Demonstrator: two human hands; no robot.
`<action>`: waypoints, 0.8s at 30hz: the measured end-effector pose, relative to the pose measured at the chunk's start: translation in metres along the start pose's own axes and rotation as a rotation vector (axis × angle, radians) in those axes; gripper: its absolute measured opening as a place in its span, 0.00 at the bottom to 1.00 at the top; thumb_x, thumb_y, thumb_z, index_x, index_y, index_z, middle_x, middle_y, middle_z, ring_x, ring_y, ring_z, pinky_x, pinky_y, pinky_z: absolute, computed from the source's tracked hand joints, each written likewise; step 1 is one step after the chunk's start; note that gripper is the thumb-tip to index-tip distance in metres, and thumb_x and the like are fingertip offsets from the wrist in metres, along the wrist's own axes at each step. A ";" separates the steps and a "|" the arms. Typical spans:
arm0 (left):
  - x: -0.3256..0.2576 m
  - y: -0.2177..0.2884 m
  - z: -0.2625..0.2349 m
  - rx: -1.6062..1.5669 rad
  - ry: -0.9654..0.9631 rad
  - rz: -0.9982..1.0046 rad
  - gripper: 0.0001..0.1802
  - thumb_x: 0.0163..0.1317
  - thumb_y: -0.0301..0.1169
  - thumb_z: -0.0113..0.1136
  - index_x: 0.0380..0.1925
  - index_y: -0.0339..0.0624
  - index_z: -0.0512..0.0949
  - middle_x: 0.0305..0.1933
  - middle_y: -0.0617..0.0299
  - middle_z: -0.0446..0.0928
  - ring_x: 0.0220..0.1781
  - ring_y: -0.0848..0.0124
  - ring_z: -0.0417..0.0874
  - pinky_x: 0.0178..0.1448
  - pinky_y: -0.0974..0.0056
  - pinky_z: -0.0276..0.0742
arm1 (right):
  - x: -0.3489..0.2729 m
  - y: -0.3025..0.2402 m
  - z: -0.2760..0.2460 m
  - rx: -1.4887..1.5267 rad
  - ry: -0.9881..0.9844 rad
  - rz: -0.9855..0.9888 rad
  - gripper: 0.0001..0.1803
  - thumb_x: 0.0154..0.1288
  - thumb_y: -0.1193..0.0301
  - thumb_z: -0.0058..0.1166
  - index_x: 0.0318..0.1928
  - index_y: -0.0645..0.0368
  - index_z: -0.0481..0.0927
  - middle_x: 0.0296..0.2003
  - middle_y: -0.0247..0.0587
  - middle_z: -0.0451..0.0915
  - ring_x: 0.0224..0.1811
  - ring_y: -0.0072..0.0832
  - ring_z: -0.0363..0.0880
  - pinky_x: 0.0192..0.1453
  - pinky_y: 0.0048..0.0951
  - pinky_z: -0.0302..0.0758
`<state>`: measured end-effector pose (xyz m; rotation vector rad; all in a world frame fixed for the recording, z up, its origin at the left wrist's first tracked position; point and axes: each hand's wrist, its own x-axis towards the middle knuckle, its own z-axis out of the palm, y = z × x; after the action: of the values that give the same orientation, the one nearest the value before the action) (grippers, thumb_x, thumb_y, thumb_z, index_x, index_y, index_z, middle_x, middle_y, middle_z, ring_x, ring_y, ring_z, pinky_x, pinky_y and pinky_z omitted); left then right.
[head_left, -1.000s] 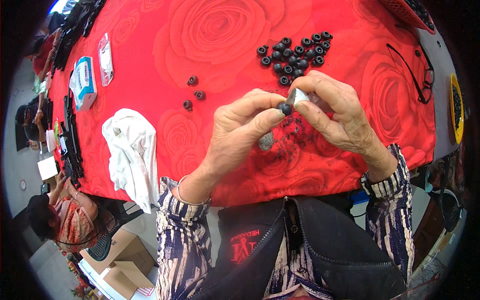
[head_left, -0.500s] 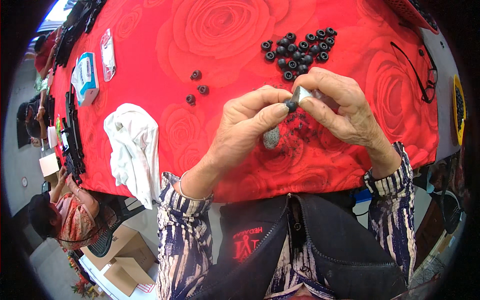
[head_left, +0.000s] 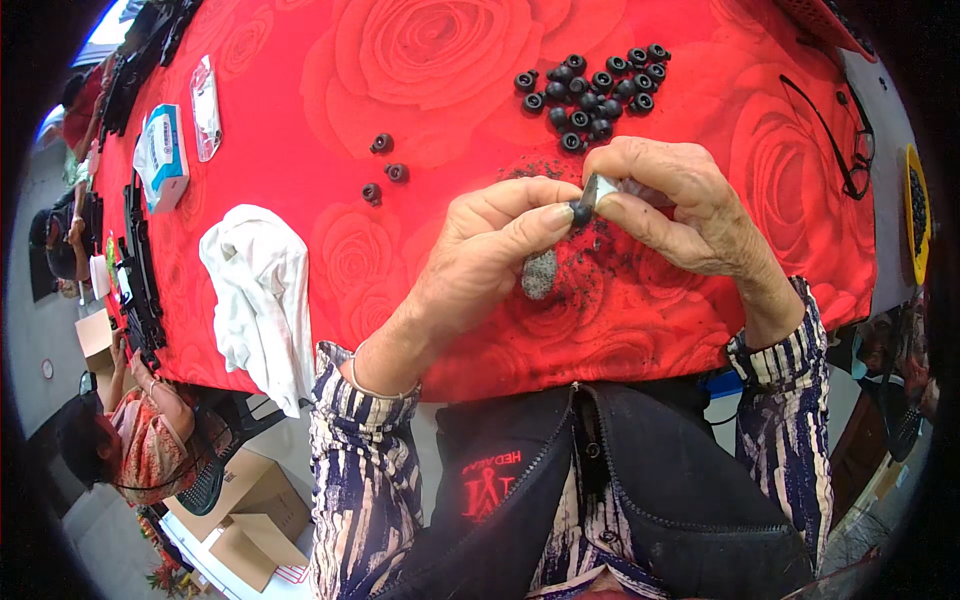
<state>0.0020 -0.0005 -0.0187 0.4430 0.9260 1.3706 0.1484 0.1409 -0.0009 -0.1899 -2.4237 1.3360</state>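
My left hand (head_left: 475, 240) pinches a small round black part (head_left: 580, 213) between thumb and forefinger. Against it rests a short pointed blade (head_left: 590, 190) with a white covering, gripped by the thumb and fingers of my right hand (head_left: 685, 215). Below the fingers, black crumbs are scattered around a grey speckled oval piece (head_left: 539, 275) on the red rose-patterned cloth (head_left: 420, 45). Beyond my right hand lies a cluster of similar knob-like black parts (head_left: 600, 102). Three more black parts (head_left: 397, 173) lie apart to the left.
At left are a white cloth (head_left: 255, 290), a tissue box (head_left: 165, 165) and a clear packet (head_left: 206, 110). Eyeglasses (head_left: 857, 165) lie at right, near a yellow basket (head_left: 916, 215). A person (head_left: 150, 435) works at the left edge; cardboard boxes (head_left: 245, 500) stand below.
The view has shifted slightly, so the things on the table appear a little further left and higher. Both hands keep their grips, the blade still against the black part.
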 end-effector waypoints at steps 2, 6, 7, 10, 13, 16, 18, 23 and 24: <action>0.000 -0.001 -0.002 -0.004 -0.017 -0.004 0.11 0.62 0.28 0.53 0.43 0.36 0.76 0.36 0.69 0.75 0.33 0.86 0.71 0.34 0.80 0.67 | 0.000 0.001 0.000 0.003 -0.016 0.004 0.10 0.57 0.74 0.54 0.39 0.65 0.74 0.25 0.45 0.74 0.25 0.33 0.75 0.28 0.29 0.71; 0.000 0.001 0.000 -0.008 0.007 -0.017 0.11 0.62 0.28 0.53 0.43 0.36 0.76 0.35 0.70 0.75 0.33 0.86 0.71 0.34 0.80 0.67 | 0.002 0.003 0.000 0.000 -0.018 -0.051 0.09 0.57 0.78 0.53 0.39 0.65 0.74 0.22 0.35 0.69 0.20 0.20 0.67 0.22 0.22 0.63; -0.001 0.001 0.001 -0.004 0.032 -0.016 0.11 0.62 0.28 0.53 0.43 0.36 0.76 0.35 0.70 0.75 0.33 0.86 0.71 0.34 0.80 0.67 | 0.002 0.003 0.000 0.005 -0.017 -0.023 0.09 0.57 0.76 0.53 0.39 0.65 0.74 0.23 0.40 0.72 0.22 0.27 0.71 0.25 0.26 0.67; 0.000 0.000 0.004 -0.052 0.091 -0.004 0.12 0.62 0.28 0.54 0.43 0.35 0.76 0.34 0.69 0.76 0.33 0.86 0.71 0.34 0.80 0.66 | 0.002 -0.002 0.002 0.011 -0.026 0.012 0.09 0.56 0.74 0.54 0.38 0.64 0.74 0.24 0.45 0.74 0.24 0.35 0.75 0.28 0.30 0.70; 0.008 0.000 -0.007 -0.166 0.122 0.072 0.12 0.61 0.28 0.55 0.43 0.34 0.76 0.33 0.68 0.76 0.31 0.85 0.70 0.34 0.79 0.66 | -0.001 -0.001 0.013 -0.255 -0.109 -0.160 0.12 0.52 0.73 0.57 0.37 0.64 0.74 0.25 0.44 0.75 0.26 0.40 0.75 0.28 0.32 0.71; 0.008 0.000 -0.005 -0.169 0.076 0.121 0.12 0.61 0.29 0.55 0.42 0.34 0.76 0.32 0.68 0.76 0.31 0.83 0.68 0.35 0.76 0.66 | -0.002 0.000 0.017 -0.002 0.019 -0.080 0.11 0.54 0.74 0.56 0.38 0.64 0.73 0.25 0.42 0.75 0.24 0.32 0.75 0.27 0.28 0.70; 0.008 0.000 -0.004 -0.170 0.086 0.124 0.11 0.61 0.28 0.54 0.42 0.34 0.76 0.33 0.67 0.75 0.33 0.82 0.68 0.37 0.75 0.66 | -0.004 -0.005 0.009 0.130 0.127 0.076 0.10 0.57 0.75 0.54 0.39 0.65 0.73 0.23 0.39 0.72 0.22 0.22 0.72 0.26 0.23 0.68; 0.006 -0.001 -0.003 -0.148 0.040 0.123 0.11 0.62 0.27 0.54 0.43 0.34 0.75 0.33 0.67 0.75 0.33 0.83 0.69 0.38 0.76 0.67 | -0.001 -0.004 0.010 0.085 0.139 0.058 0.09 0.58 0.75 0.53 0.39 0.65 0.73 0.22 0.38 0.72 0.22 0.21 0.71 0.26 0.22 0.68; 0.006 -0.001 -0.002 -0.129 0.040 0.116 0.11 0.62 0.26 0.54 0.43 0.34 0.75 0.34 0.68 0.75 0.34 0.83 0.69 0.38 0.76 0.67 | -0.001 -0.005 0.010 0.073 0.148 0.066 0.09 0.59 0.75 0.52 0.39 0.65 0.73 0.22 0.38 0.72 0.22 0.21 0.71 0.26 0.23 0.68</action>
<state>0.0005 0.0042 -0.0222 0.3768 0.8491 1.5397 0.1454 0.1307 -0.0019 -0.3395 -2.2608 1.3846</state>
